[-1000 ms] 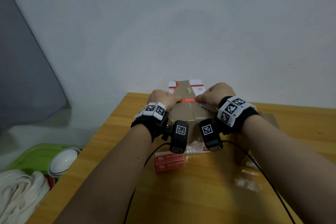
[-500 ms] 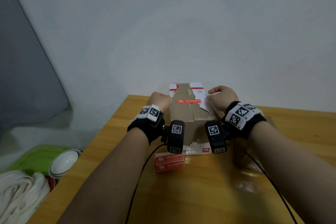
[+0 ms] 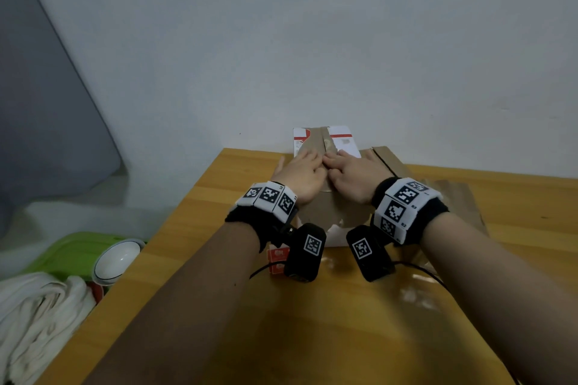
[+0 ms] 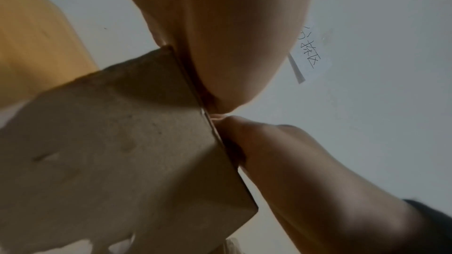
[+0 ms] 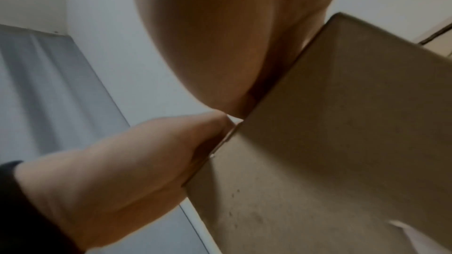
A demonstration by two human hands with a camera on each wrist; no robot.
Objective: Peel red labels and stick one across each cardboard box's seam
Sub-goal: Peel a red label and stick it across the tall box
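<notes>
A brown cardboard box (image 3: 333, 212) with white and red printing at its far end stands on the wooden table (image 3: 312, 322) against the wall. My left hand (image 3: 303, 172) and right hand (image 3: 348, 170) both lie flat on its top, and their fingertips meet over the middle seam. The red label on the seam is hidden under them. In the left wrist view my left palm (image 4: 220, 26) presses the top edge of the box (image 4: 110, 142). The right wrist view shows my right palm (image 5: 232, 26) doing the same on the box (image 5: 342, 123). A sheet of red labels (image 3: 276, 261) peeks out in front of the box.
More brown cardboard (image 3: 389, 159) and a brown sheet (image 3: 453, 197) lie right of the box. Left of the table's edge are a green tray (image 3: 72, 253), a white bowl (image 3: 117, 259) and white cloth (image 3: 37, 316). A grey curtain (image 3: 47, 103) hangs at far left.
A second ago both hands held the red label's ends above the box. It then lay stuck across the seam with the hands apart. Now both hands have come together flat over it.
</notes>
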